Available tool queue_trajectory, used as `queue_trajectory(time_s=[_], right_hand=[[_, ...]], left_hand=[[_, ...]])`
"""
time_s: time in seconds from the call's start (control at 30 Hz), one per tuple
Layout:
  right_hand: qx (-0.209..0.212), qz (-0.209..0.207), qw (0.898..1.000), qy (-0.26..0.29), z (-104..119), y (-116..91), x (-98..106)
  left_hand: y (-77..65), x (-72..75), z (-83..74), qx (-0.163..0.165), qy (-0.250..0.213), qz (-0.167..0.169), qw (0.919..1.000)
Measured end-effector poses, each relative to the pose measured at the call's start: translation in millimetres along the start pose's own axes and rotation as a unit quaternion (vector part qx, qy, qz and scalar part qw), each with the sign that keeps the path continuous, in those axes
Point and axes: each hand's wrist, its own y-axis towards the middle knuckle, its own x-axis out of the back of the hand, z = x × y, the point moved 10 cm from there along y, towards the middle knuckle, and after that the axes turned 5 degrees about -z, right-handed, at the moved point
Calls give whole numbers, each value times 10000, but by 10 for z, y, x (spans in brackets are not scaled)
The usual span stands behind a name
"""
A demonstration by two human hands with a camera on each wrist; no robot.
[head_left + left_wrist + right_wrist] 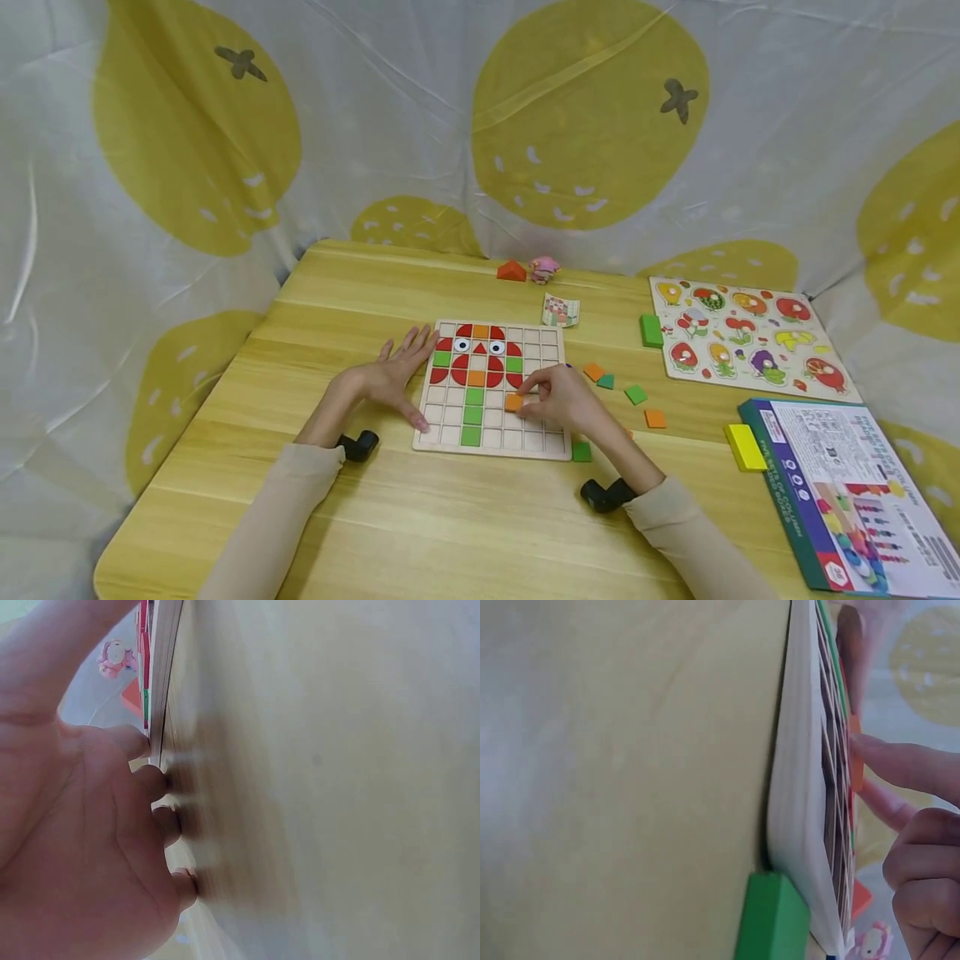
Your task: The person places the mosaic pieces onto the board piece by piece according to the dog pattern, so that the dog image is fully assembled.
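A wooden grid board point(491, 425) lies on the table, partly filled with red, green, orange and eye-marked pieces in an owl-like pattern. A column of green tiles point(472, 415) runs down from it. My right hand point(558, 398) pinches an orange square tile point(513, 403) between thumb and index finger, over the lower right part of the grid. In the right wrist view the tile point(857, 754) is tilted up at the board's surface. My left hand point(390, 377) rests with spread fingers at the board's left edge, its thumb by the lower left corner.
Loose orange and green tiles point(636, 394) lie right of the board, with a green piece point(581, 452) by its lower right corner. A pattern card point(561, 310), red block point(512, 271) and pink figurine point(543, 268) stand behind. Farther right are a fruit puzzle point(750, 333) and a box point(855, 492).
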Motion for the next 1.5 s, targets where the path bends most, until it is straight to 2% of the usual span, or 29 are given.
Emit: queue_trajectory(time_s=[0.3,0.6,0.73,1.0,1.5], right_hand=[[410,244,9989,-7,150,-10,-162],[556,238,9980,-155,188,0,-224],[489,210,9984,-190,196,-1,-205],[106,-143,9997,-163,144,72,-95],[399,-61,9992,-29,195,183,-154]], left_hand=[[1,7,-7,15,-28,34,10000],[-6,8,-13,-25,-34,-1,10000],[-6,9,-16,-29,-49,-2,10000],[0,5,-8,-5,-9,-6,10000],[-14,20,-6,12,6,-30,10000]])
